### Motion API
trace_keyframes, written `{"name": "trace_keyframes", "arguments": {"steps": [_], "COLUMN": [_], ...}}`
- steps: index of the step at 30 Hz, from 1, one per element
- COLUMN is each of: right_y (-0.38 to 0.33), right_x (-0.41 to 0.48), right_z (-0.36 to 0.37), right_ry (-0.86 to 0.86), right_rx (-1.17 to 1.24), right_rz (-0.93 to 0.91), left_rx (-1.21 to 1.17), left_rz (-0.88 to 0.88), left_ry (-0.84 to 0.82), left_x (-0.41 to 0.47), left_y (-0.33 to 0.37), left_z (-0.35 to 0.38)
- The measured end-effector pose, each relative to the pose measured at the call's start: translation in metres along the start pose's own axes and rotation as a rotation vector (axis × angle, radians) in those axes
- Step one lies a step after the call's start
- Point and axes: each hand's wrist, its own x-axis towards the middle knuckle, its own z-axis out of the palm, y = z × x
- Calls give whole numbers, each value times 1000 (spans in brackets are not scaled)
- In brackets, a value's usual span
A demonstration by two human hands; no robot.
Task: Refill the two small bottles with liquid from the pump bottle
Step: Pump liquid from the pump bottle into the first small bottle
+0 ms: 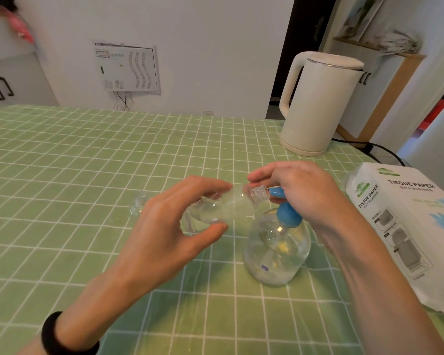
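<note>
A clear round pump bottle (277, 249) with a blue pump head (287, 213) stands on the green checked tablecloth (87, 155). My right hand (300, 190) rests over the pump head, fingers around its blue nozzle. My left hand (180, 219) holds a small clear bottle (228, 206) tilted on its side, its threaded neck (258, 193) against the nozzle tip. A second small clear bottle (139, 206) stands on the cloth to the left, behind my left hand, partly hidden by it.
A cream electric kettle (318, 103) stands at the back right, its black cord trailing off the table edge. A white tissue paper pack (408, 226) lies along the right edge. A black band circles my left wrist (59, 334).
</note>
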Motion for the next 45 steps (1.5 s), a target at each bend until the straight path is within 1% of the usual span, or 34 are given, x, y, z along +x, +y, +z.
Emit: {"name": "trace_keyframes", "arguments": {"steps": [10, 14, 24, 30, 38, 42, 45], "right_y": [3, 4, 4, 8, 5, 4, 7], "right_x": [1, -2, 2, 4, 4, 3, 4], "right_z": [4, 6, 1, 6, 0, -1, 2], "right_ry": [21, 1, 32, 35, 43, -4, -14], "right_rx": [-24, -14, -17, -4, 19, 56, 14], "right_rz": [24, 49, 12, 65, -79, -77, -42], "left_rx": [-1, 3, 1, -11, -5, -4, 1], "left_rz": [-8, -19, -8, -12, 7, 2, 2], "left_ry": [-4, -10, -11, 17, 21, 25, 26], "left_x": [0, -2, -2, -2, -2, -2, -1], "left_y": [3, 3, 4, 1, 2, 2, 1], "left_z": [0, 0, 5, 5, 5, 4, 4]}}
